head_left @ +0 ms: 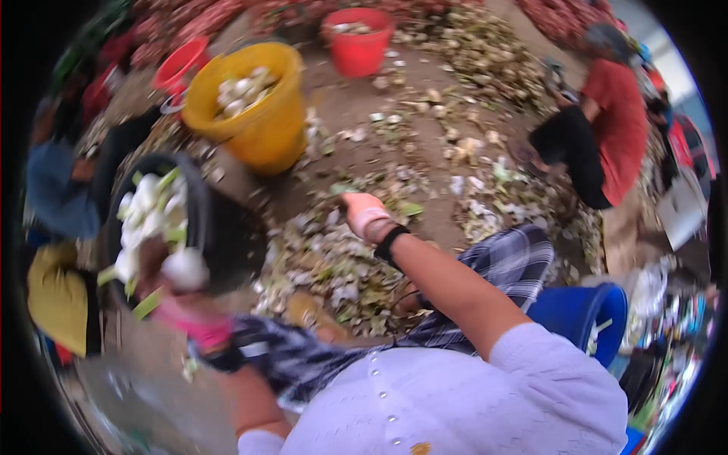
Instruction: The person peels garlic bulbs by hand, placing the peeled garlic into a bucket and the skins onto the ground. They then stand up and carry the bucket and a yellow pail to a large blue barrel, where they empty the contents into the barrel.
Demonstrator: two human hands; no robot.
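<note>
My left hand (171, 292), blurred and wearing a pink glove with a dark fingertip area, is at the rim of a black bucket (227, 235). A white bulb (185, 269) with a green stem is in its fingers. The bucket holds white bulbs (152, 216) with green stems. My right hand (365, 215), in a pale pink glove with a black wristband, hangs over the scattered peelings (326, 258). Its fingers are bent together; whatever they hold, perhaps something dark at the tips, is too blurred to tell.
A yellow bucket (273, 140) holds bulbs beyond the black one. Red buckets (360, 53) stand farther back. A person in red (618, 125) sits at right; others sit at left. A blue chair or container (572, 318) is beside me. Red sacks (561, 23) lie behind.
</note>
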